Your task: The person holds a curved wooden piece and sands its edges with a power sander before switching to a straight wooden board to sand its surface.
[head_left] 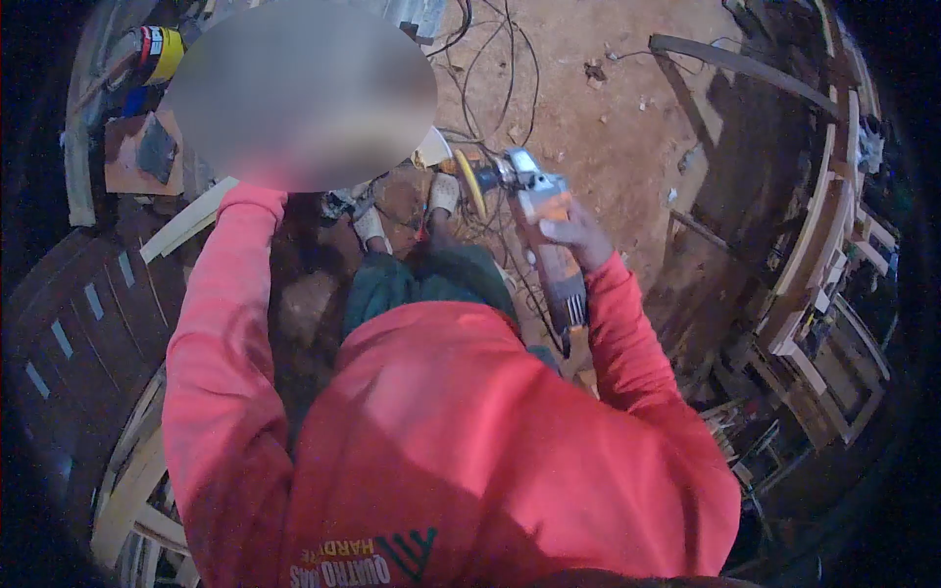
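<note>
My right hand [580, 235] is wrapped round the body of an orange and grey angle grinder [551, 230]. A round backing disc with a yellow face [470, 185] is fitted at its head, turned toward the left. My left forearm in a red sleeve [250, 211] reaches up to a large blurred patch. That patch hides my left hand and whatever it touches, so its fingers cannot be made out. A small white and yellow piece [432, 149] shows between the patch and the disc.
Black cables [510, 73] loop over the dirt floor [598, 108]. A curved wooden piece [745, 71] lies at the upper right, near wooden frames [818, 245]. A yellow and red roll or can [160, 54] is at the upper left. Dark slatted panels [88, 304] stand at left.
</note>
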### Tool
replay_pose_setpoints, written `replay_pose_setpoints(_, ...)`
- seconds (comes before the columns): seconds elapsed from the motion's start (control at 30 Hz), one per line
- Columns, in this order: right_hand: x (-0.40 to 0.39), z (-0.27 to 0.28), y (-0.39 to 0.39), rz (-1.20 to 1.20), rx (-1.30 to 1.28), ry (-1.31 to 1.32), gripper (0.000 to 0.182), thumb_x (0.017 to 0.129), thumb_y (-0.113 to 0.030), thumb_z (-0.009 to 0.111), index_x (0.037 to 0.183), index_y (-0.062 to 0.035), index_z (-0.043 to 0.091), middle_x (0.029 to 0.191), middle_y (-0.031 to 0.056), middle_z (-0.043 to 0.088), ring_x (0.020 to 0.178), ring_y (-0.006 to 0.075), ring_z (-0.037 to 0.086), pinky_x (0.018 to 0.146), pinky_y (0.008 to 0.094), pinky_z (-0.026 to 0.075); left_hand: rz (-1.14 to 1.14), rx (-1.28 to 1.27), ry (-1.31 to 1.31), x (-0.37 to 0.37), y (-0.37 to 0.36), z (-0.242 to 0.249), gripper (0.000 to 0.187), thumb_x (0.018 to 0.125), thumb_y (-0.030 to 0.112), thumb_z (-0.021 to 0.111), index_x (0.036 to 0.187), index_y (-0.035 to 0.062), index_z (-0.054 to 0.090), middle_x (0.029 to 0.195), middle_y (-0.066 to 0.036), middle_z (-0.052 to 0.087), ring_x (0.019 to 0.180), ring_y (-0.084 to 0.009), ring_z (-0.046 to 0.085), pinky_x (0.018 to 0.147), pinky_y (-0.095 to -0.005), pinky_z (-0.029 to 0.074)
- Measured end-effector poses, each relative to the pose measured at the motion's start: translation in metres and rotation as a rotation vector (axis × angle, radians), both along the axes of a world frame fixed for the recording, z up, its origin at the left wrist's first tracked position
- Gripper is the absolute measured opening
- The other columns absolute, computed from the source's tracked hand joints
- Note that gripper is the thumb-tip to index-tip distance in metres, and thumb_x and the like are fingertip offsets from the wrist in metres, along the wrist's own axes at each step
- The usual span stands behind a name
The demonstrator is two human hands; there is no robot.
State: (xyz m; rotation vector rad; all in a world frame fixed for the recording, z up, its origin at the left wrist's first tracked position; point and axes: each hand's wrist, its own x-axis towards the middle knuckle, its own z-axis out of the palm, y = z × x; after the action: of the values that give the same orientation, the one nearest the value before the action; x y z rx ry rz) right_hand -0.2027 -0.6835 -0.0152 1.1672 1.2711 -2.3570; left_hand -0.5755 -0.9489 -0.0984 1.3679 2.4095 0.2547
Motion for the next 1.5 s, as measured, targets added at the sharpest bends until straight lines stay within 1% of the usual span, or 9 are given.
replay_pose_setpoints(0.13, -0.006, 0.008, -0.006, -0.099, -0.062, 0.006, 0.063, 0.08, -0.03, 0.077, 0.131, -0.0012, 0.054, 0.1, 0.0105, 0.067, 0.076, 0.023, 0.068, 0.063, 0.0378, 0.059, 0.015, 0.014, -0.059, 0.002, -0.01, -0.021, 0.066, 0.066, 0.044, 0.087, 0.126, 0.0243, 0.069, 0.128, -0.009, 0.065, 0.114, -0.0349, 0.064, 0.098, -0.0477, 0.053)
replay_pose_setpoints(0.17, -0.006, -0.001, -0.008, -0.137, 0.071, 0.005, 0.062, 0.081, -0.032, 0.076, 0.13, -0.0004, 0.055, 0.097, 0.0111, 0.066, 0.073, 0.0229, 0.068, 0.062, 0.0366, 0.059, 0.013, 0.009, -0.078, 0.001, -0.007, -0.023, 0.066, 0.066, 0.044, 0.087, 0.126, 0.0242, 0.069, 0.127, -0.009, 0.065, 0.114, -0.0352, 0.064, 0.098, -0.0477, 0.053)
replay_pose_setpoints(0.27, -0.015, 0.0, -0.006, -0.047, 0.072, 0.012, 0.063, 0.081, -0.033, 0.076, 0.13, -0.0001, 0.055, 0.097, 0.0111, 0.066, 0.072, 0.0226, 0.067, 0.062, 0.0351, 0.058, 0.035, -0.083, -0.13, 0.001, -0.004, -0.018, 0.065, 0.066, 0.044, 0.087, 0.126, 0.0234, 0.069, 0.127, -0.01, 0.065, 0.117, -0.035, 0.063, 0.099, -0.0476, 0.052)
replay_pose_setpoints(0.5, -0.029, 0.004, -0.004, -0.033, -0.042, 0.0, 0.066, 0.079, -0.033, 0.077, 0.132, -0.001, 0.055, 0.098, 0.0106, 0.066, 0.075, 0.022, 0.067, 0.065, 0.0335, 0.058, 0.028, 0.059, -0.085, 0.006, -0.008, -0.011, 0.06, 0.068, 0.044, 0.085, 0.122, 0.0224, 0.07, 0.128, -0.01, 0.064, 0.115, -0.0345, 0.063, 0.096, -0.048, 0.054)
replay_pose_setpoints(1.03, -0.05, 0.065, 0.014, 0.258, 0.02, 0.009, 0.065, 0.079, -0.036, 0.078, 0.129, -0.0009, 0.055, 0.096, 0.0117, 0.064, 0.072, 0.0227, 0.066, 0.063, 0.0352, 0.057, 0.061, -0.081, -0.013, 0.048, -0.029, 0.08, 0.058, 0.07, 0.045, 0.082, 0.123, 0.0274, 0.068, 0.13, -0.007, 0.063, 0.113, -0.0339, 0.064, 0.094, -0.0489, 0.055)
replay_pose_setpoints(1.17, -0.042, 0.055, 0.017, 0.251, -0.025, -0.025, 0.06, 0.083, -0.027, 0.076, 0.132, -0.0018, 0.054, 0.1, 0.0088, 0.064, 0.08, 0.0193, 0.066, 0.065, 0.0364, 0.058, 0.03, -0.012, -0.003, 0.028, -0.023, 0.062, 0.056, 0.07, 0.045, 0.082, 0.121, 0.0271, 0.07, 0.13, -0.006, 0.064, 0.113, -0.0343, 0.064, 0.095, -0.0485, 0.056)
replay_pose_setpoints(1.27, -0.033, 0.049, 0.004, 0.116, -0.051, -0.012, 0.061, 0.082, -0.028, 0.077, 0.132, -0.0014, 0.054, 0.098, 0.008, 0.064, 0.078, 0.0195, 0.066, 0.066, 0.0375, 0.06, -0.003, -0.048, 0.045, 0.015, -0.009, 0.038, 0.057, 0.07, 0.047, 0.082, 0.121, 0.0248, 0.071, 0.129, -0.007, 0.065, 0.112, -0.0341, 0.065, 0.094, -0.0476, 0.056)
replay_pose_setpoints(1.4, 0.009, 0.042, -0.051, -0.372, -0.254, 0.056, 0.058, 0.084, -0.029, 0.077, 0.131, -0.0017, 0.055, 0.092, 0.0103, 0.067, 0.072, 0.0231, 0.068, 0.065, 0.0377, 0.061, -0.115, 0.027, 0.101, 0.003, -0.012, -0.004, 0.063, 0.07, 0.05, 0.082, 0.125, 0.0232, 0.07, 0.128, -0.01, 0.067, 0.109, -0.0355, 0.066, 0.094, -0.0486, 0.055)
replay_pose_setpoints(1.5, 0.045, 0.022, -0.077, -0.547, -0.125, 0.077, 0.056, 0.086, -0.029, 0.076, 0.13, -0.0029, 0.054, 0.095, 0.0116, 0.068, 0.075, 0.0227, 0.07, 0.065, 0.0357, 0.061, -0.074, 0.022, 0.105, 0.024, -0.012, 0.002, 0.064, 0.069, 0.05, 0.081, 0.126, 0.0238, 0.07, 0.123, -0.013, 0.068, 0.1, -0.037, 0.069, 0.091, -0.0504, 0.055)
